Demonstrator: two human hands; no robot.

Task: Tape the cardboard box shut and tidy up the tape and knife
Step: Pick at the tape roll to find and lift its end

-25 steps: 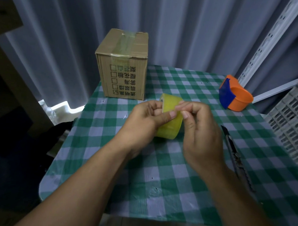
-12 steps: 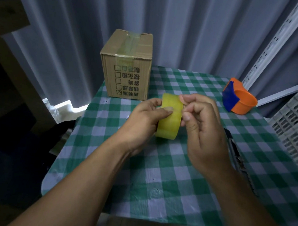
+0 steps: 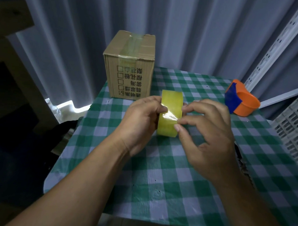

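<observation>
a grey pleated curtain fills the back of the view; in front of it stands a table with a green and white checked cloth, which takes most of the lower half; at the far right edge a pale plastic crate with a grid wall stands beside the table, and a white perforated metal rail rises at an angle above it; the cardboard box sits at the far left corner of the cloth, flaps closed, with a strip of clear tape along the top seam that comes down onto the front face; printed characters and small check squares are on this face; at the far right of the cloth is an orange and blue tape dispenser, well apart from the box; the left hand is closed around the left side of the yellow tape roll, which is held upright above the middle of the cloth; the right hand pinches the loose end of the tape at the roll's front with thumb and fingers; a dark knife lies on the cloth just right of the right wrist, mostly hidden by it.
</observation>
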